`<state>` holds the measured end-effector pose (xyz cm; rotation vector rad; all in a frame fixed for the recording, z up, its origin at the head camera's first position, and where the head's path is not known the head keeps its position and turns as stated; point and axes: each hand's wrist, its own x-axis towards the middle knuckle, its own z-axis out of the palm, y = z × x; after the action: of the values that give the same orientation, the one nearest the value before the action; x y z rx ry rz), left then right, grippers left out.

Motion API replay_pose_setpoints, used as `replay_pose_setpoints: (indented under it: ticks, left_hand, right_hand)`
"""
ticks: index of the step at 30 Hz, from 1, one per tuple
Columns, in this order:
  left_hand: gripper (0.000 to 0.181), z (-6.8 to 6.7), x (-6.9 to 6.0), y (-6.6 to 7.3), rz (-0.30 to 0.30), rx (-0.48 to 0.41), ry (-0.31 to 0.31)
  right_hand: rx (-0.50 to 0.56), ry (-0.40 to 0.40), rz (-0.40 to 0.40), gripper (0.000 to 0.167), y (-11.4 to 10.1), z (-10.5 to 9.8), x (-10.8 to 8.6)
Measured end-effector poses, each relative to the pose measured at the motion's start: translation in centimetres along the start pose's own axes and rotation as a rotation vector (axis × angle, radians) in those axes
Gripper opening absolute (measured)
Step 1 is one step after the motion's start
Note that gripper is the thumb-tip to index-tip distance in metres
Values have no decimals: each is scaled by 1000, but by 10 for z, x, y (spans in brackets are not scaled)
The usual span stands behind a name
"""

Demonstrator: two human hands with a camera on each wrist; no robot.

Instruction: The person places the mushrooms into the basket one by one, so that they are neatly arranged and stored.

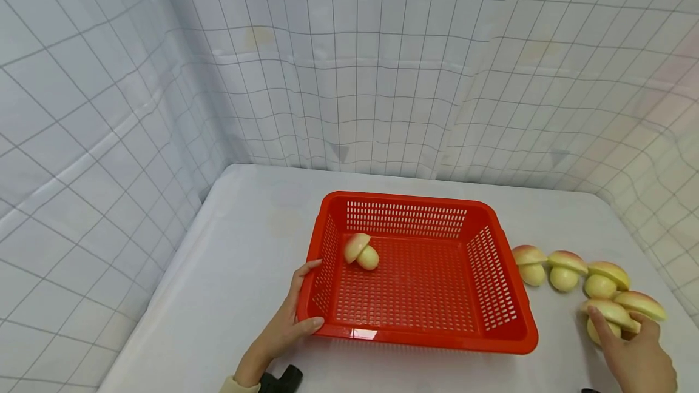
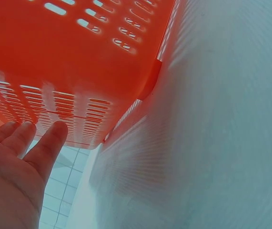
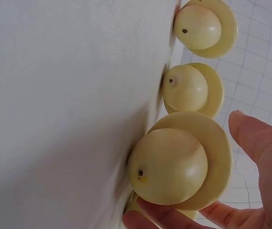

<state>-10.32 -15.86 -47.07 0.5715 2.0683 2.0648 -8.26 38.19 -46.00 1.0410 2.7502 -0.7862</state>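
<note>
right hand (image 1: 640,352), fingers (image 3: 165,217) spread around one mushroom (image 3: 169,167), thumb contact unclear, long axis fore-and-aft, stem near, cap far

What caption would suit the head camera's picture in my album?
Left hand on a red basket with one mushroom-shaped piece inside; right hand on another piece, one of five outside.

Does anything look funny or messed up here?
Only the mushroom inside the red basket looks slightly odd: it lies askew, apart from the other mushrooms outside on the right. I see nothing spilled or broken.
</note>
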Motion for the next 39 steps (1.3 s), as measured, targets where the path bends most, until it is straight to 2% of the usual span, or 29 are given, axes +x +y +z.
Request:
replay_pose_setpoints:
  ticks: [17,28,39]
  left_hand:
    - [84,0,0,-1,4,-2,-2]
    - [83,0,0,-1,7,1,1]
    - [84,0,0,-1,1,2,9]
  right_hand:
    - [71,25,13,102,1,5,3]
    - [20,-10,1,104,-3,4,2]
    - [52,-7,41,106,-1,6,-2]
